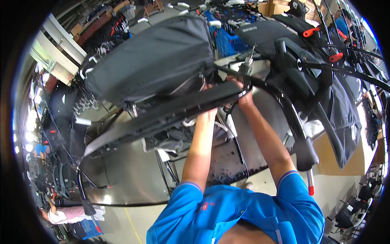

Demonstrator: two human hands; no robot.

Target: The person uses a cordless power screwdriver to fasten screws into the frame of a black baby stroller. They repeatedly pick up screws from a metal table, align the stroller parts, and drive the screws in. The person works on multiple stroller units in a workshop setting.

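A large folding frame with a black fabric panel (pixel 154 57), stroller-like in build, lies across the metal table. A long black bar (pixel 170 112) of it crosses in front of my hands. My left hand (pixel 208 87) reaches up behind this bar, at the lower edge of the fabric; the bar covers most of its fingers. My right hand (pixel 244 97) is closed beside the bar's right end, around a grey power screwdriver (pixel 245 68) whose thin bit points up and away. A curved black tube (pixel 280 97) runs down past my right forearm.
The metal table (pixel 126 175) has small dark parts (pixel 231 164) scattered near its front edge. Another black fabric frame (pixel 304 69) with red levers (pixel 311 32) stands at the right. Beyond are a blue crate (pixel 227 42) and cardboard boxes (pixel 278 7). A person (pixel 69 213) is at lower left.
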